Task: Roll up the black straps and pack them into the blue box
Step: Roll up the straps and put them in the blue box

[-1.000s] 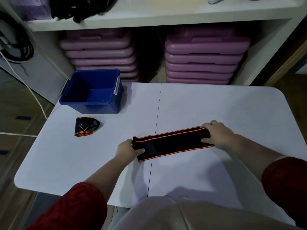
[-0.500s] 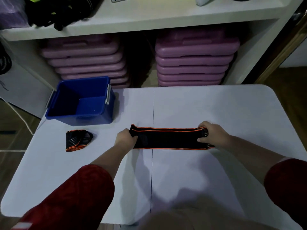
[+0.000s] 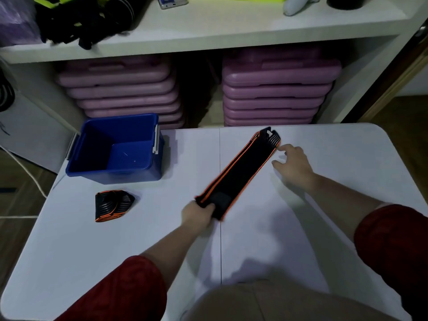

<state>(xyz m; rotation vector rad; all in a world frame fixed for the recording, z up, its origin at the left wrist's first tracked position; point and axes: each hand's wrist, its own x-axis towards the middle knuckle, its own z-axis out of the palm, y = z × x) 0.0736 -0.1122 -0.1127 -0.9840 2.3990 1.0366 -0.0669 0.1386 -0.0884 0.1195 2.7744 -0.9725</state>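
A long black strap [image 3: 240, 173] with orange edges lies stretched diagonally on the white table [image 3: 266, 228], its far end pointing to the back right. My left hand [image 3: 196, 215] grips the strap's near end. My right hand [image 3: 293, 165] hovers open just right of the strap's far end, not holding it. A second black strap [image 3: 112, 205], folded into a small bundle, lies on the table in front of the blue box [image 3: 115, 147]. The blue box stands at the table's back left and has nothing inside.
Behind the table a white shelf unit [image 3: 208, 31] holds two stacks of purple cases [image 3: 278, 89]. Black gear [image 3: 81, 17] lies on the upper shelf. A white cable [image 3: 25, 172] hangs at the left of the table.
The strap has swung from lying crosswise to lying diagonally, far end toward the back right. My right hand has let go of that end. My left hand still grips the near end.
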